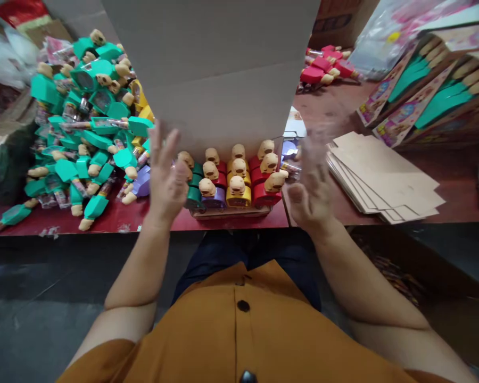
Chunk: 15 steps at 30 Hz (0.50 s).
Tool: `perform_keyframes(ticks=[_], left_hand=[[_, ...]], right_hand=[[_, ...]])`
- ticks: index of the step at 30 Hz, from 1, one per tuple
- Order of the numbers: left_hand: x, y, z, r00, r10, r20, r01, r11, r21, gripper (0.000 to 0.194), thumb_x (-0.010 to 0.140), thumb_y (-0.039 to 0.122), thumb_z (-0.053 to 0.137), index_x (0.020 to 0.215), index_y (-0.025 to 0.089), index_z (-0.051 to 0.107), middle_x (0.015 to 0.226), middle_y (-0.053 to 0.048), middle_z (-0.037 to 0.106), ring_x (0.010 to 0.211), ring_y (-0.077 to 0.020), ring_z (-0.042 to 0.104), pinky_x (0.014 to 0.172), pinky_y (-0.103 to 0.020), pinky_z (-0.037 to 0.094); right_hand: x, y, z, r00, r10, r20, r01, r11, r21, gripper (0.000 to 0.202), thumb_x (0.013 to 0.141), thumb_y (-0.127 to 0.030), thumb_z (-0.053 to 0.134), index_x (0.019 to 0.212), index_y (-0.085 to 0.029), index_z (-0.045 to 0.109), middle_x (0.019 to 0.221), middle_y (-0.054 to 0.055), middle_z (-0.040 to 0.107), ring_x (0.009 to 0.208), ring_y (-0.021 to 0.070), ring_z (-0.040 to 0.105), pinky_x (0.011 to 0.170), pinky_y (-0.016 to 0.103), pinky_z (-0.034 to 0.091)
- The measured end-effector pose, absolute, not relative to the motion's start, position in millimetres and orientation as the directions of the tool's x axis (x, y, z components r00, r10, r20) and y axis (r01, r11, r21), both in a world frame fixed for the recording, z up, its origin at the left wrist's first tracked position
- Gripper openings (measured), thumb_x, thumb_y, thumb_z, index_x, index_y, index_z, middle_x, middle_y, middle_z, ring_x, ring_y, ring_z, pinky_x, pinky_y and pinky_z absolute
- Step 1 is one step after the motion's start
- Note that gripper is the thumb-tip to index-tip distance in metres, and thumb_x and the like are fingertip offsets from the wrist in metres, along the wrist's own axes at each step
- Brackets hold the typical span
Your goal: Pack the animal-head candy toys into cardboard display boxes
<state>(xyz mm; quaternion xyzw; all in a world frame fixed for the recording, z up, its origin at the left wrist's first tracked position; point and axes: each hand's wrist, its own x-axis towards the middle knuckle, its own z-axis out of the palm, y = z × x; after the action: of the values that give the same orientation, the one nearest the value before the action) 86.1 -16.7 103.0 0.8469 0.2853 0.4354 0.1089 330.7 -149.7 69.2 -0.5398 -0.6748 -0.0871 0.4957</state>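
Note:
Rows of small toys [237,185] with tan animal-shaped tops stand upright on a low cardboard base [231,213] at the table's front edge, in green, purple, yellow and red. Behind them rises a large grey-white board [223,69]. My left hand [165,173] is raised just left of the rows, fingers apart, holding nothing. On the right side, my right hand [312,183] is also raised with spread fingers, blurred by motion and holding nothing. Neither hand visibly grips the toys or the board.
Green toys [99,133] lie in a big pile at the left. Right of my right hand sits a stack of flat cardboard pieces [387,170]. Boxes with green toys [443,101] stand at the far right, and red toys [327,64] lie at the back.

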Motion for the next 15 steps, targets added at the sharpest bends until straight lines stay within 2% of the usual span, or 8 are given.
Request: perform_keyframes(ticks=[2,5,7,9,10,12,14,15], left_hand=[[99.0,-17.8,94.9,0.491,0.58,0.65,0.444,-0.809,0.386,0.053,0.091,0.059,0.035,0.134,0.028,0.042,0.154,-0.002,0.023,0.145,-0.0289,0.002,0.118,-0.052,0.008],[108.1,-20.7,88.4,0.475,0.598,0.646,0.487,-0.79,0.373,0.055,0.089,0.06,0.04,0.134,0.028,0.042,0.154,-0.004,0.024,0.145,-0.0297,-0.001,0.117,-0.053,0.007],[103.6,-13.0,88.1,0.438,0.623,0.648,0.444,-0.776,0.447,0.063,0.087,0.065,0.038,0.139,0.029,0.033,0.155,-0.004,0.02,0.145,-0.029,0.002,0.118,-0.051,0.009],[95.6,5.3,93.9,0.338,0.705,0.624,0.363,-0.709,0.604,0.073,0.085,0.072,0.03,0.143,0.031,0.016,0.156,-0.004,0.013,0.145,-0.0274,0.003,0.118,-0.049,0.013],[92.4,16.9,100.2,0.282,0.754,0.594,0.318,-0.657,0.683,0.076,0.085,0.075,0.023,0.144,0.03,0.008,0.157,-0.005,0.011,0.145,-0.0277,0.004,0.118,-0.049,0.015],[90.2,39.1,120.1,0.264,0.822,0.505,0.254,-0.565,0.785,0.074,0.087,0.068,-0.008,0.144,0.022,-0.001,0.154,-0.009,0.018,0.144,-0.0306,0.007,0.113,-0.053,0.016],[92.4,51.1,146.1,0.379,0.808,0.451,0.214,-0.55,0.807,0.084,0.079,0.046,-0.039,0.144,0.012,0.003,0.145,-0.011,0.036,0.141,-0.0326,0.015,0.108,-0.059,0.013],[93.6,51.1,158.9,0.44,0.778,0.449,0.181,-0.567,0.804,0.092,0.074,0.038,-0.045,0.143,0.009,0.008,0.14,-0.011,0.043,0.139,-0.0322,0.019,0.107,-0.059,0.012]], right_hand=[[326.6,-143.2,72.8,-0.035,0.699,0.714,0.811,0.437,-0.389,0.055,0.095,-0.037,0.036,0.147,-0.036,0.016,0.147,0.003,0.038,0.138,0.023,0.032,0.113,0.049,0.033],[324.3,-142.2,69.8,-0.036,0.744,0.667,0.771,0.445,-0.455,0.054,0.095,-0.031,0.038,0.146,-0.034,0.02,0.146,0.004,0.041,0.136,0.0209,0.037,0.111,0.045,0.037],[328.4,-144.5,68.0,0.018,0.763,0.646,0.743,0.422,-0.519,0.051,0.095,-0.036,0.037,0.145,-0.032,0.025,0.147,0.003,0.039,0.137,0.0223,0.035,0.111,0.047,0.036],[336.8,-143.8,72.3,0.175,0.732,0.659,0.705,0.374,-0.602,0.047,0.095,-0.042,0.036,0.141,-0.033,0.033,0.145,0.003,0.04,0.135,0.0237,0.037,0.108,0.048,0.04],[342.1,-141.4,77.8,0.282,0.696,0.661,0.671,0.349,-0.654,0.044,0.094,-0.044,0.037,0.137,-0.034,0.038,0.141,0.004,0.045,0.13,0.0237,0.044,0.103,0.046,0.045],[352.5,-133.0,95.2,0.466,0.659,0.59,0.54,0.316,-0.78,0.038,0.093,-0.046,0.036,0.127,-0.035,0.046,0.123,0.006,0.058,0.106,0.0214,0.061,0.084,0.04,0.055],[359.1,-123.8,118.1,0.474,0.776,0.416,0.338,0.276,-0.9,0.039,0.093,-0.05,0.028,0.123,-0.033,0.047,0.101,0.007,0.064,0.075,0.0169,0.064,0.063,0.034,0.054],[360.0,-120.6,129.4,0.405,0.858,0.317,0.237,0.237,-0.942,0.042,0.093,-0.052,0.022,0.123,-0.032,0.045,0.095,0.006,0.065,0.065,0.0152,0.061,0.056,0.031,0.052]])
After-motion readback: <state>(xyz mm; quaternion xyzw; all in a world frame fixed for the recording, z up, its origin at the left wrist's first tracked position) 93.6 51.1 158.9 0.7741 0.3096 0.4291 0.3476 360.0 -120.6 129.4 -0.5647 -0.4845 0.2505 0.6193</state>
